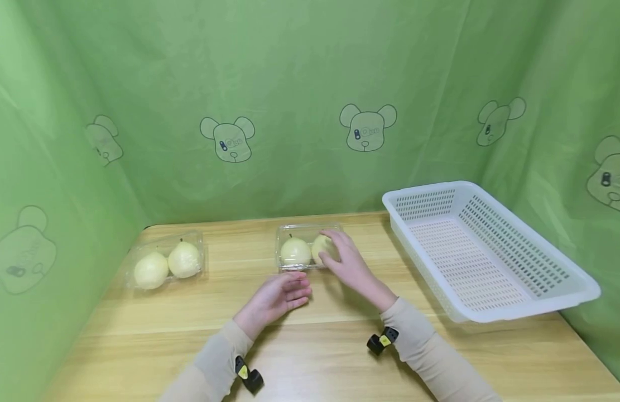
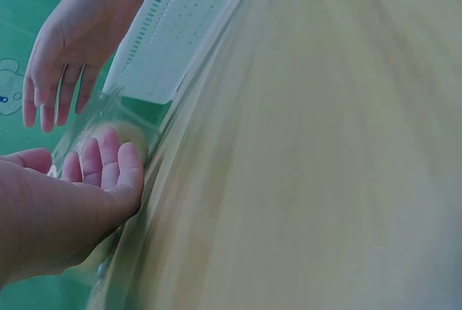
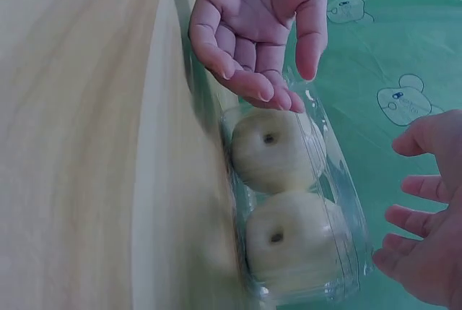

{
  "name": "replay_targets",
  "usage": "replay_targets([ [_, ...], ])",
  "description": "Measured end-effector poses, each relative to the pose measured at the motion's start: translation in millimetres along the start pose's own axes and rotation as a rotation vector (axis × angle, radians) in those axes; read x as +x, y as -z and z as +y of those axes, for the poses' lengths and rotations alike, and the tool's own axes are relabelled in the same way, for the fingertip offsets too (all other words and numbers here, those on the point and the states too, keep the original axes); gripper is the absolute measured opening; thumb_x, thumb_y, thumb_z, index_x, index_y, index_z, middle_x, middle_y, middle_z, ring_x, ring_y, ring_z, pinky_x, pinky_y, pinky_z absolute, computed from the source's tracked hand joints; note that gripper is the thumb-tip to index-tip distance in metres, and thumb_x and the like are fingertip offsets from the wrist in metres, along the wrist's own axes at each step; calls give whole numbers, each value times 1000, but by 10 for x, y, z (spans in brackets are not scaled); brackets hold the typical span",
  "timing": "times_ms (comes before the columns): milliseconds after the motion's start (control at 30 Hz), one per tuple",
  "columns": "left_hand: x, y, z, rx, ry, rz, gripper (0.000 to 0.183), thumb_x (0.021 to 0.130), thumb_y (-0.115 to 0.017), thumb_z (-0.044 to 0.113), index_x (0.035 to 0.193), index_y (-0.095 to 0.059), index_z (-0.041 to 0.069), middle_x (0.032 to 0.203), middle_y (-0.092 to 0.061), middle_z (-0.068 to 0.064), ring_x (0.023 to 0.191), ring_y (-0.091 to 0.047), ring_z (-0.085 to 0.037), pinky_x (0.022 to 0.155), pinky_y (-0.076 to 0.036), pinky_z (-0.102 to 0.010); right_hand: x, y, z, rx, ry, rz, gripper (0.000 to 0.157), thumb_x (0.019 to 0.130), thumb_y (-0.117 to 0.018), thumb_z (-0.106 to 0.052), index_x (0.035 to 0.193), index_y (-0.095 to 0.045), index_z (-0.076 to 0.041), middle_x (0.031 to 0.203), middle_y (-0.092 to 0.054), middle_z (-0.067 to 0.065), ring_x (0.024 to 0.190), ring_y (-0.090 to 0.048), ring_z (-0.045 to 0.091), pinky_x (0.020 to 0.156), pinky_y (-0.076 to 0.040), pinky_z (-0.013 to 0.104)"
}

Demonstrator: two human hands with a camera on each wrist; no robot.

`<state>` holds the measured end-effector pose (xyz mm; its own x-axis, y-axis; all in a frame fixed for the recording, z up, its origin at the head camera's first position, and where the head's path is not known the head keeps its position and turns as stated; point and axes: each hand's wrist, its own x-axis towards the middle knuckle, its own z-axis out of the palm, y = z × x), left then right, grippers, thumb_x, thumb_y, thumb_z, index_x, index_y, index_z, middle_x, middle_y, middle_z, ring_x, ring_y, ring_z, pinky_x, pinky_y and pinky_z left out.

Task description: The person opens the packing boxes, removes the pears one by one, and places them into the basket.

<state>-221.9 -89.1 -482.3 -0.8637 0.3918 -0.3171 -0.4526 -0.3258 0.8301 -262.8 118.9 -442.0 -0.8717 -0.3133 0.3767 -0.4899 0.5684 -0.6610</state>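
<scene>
A clear plastic box stands at the back middle of the table, holding two pale yellow pears; the left pear shows its stem. My right hand hovers over the box's right end and partly hides the right pear. In the right wrist view that right hand appears beside the box, its fingers apart and loosely bent. My left hand is in front of the box, palm turned inward, fingers relaxed with nothing in them. Whether either hand touches the plastic, I cannot tell.
Another clear box with two pears sits at the table's back left. A white perforated basket stands at the right, its inside bare. Green curtains with bear-head prints enclose the wooden table.
</scene>
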Motion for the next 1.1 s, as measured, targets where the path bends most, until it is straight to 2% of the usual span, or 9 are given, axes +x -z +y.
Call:
replay_targets([
  [133,66,-86,-38,-40,23,2,51,100,-48,22,142,-38,-5,134,-54,-18,110,-61,-23,113,-41,-46,26,29,51,13,-30,21,55,92,-62,-20,141,-45,-2,148,-43,22,142,-32,41,119,-23,59],
  [267,118,-181,-80,-80,32,4,53,101,-47,22,145,-36,-5,142,-48,-23,117,-59,-26,115,-39,-47,54,51,104,35,-92,43,59,91,-63,-20,144,-42,-2,149,-40,23,140,-35,40,118,-27,57],
  [467,177,-318,-146,-173,42,15,49,100,-48,21,142,-41,-2,149,-41,-24,130,-51,-33,116,-37,-46,86,62,175,58,-199,69,63,91,-64,-23,146,-38,-4,148,-40,22,134,-41,41,113,-36,57],
  [667,218,-438,-190,-278,41,23,45,99,-51,20,140,-46,1,149,-41,-20,133,-47,-33,117,-37,-44,124,65,216,101,-240,89,62,91,-64,-20,145,-39,-2,145,-41,24,129,-46,43,106,-45,54],
  [800,218,-481,-215,-323,34,38,41,99,-52,20,136,-50,3,142,-49,-17,126,-53,-28,117,-37,-43,147,68,238,121,-270,94,62,91,-65,-19,145,-39,-2,144,-42,23,127,-47,41,105,-46,53],
  [933,206,-505,-213,-361,25,63,35,98,-53,20,128,-53,3,121,-62,-9,115,-59,-22,116,-39,-41,167,63,272,142,-288,91,63,90,-65,-17,145,-39,-1,144,-43,23,126,-48,40,104,-48,50],
  [1033,201,-522,-194,-381,15,71,35,98,-53,19,128,-52,2,111,-64,-5,116,-58,-21,115,-39,-38,177,62,287,156,-295,93,63,90,-65,-15,145,-38,0,144,-42,23,125,-48,39,103,-49,49],
  [1100,198,-533,-183,-387,8,74,36,99,-52,19,130,-50,1,112,-64,-5,120,-56,-22,115,-39,-38,184,62,294,166,-300,97,64,89,-66,-14,145,-38,2,144,-42,24,125,-48,40,103,-50,48],
])
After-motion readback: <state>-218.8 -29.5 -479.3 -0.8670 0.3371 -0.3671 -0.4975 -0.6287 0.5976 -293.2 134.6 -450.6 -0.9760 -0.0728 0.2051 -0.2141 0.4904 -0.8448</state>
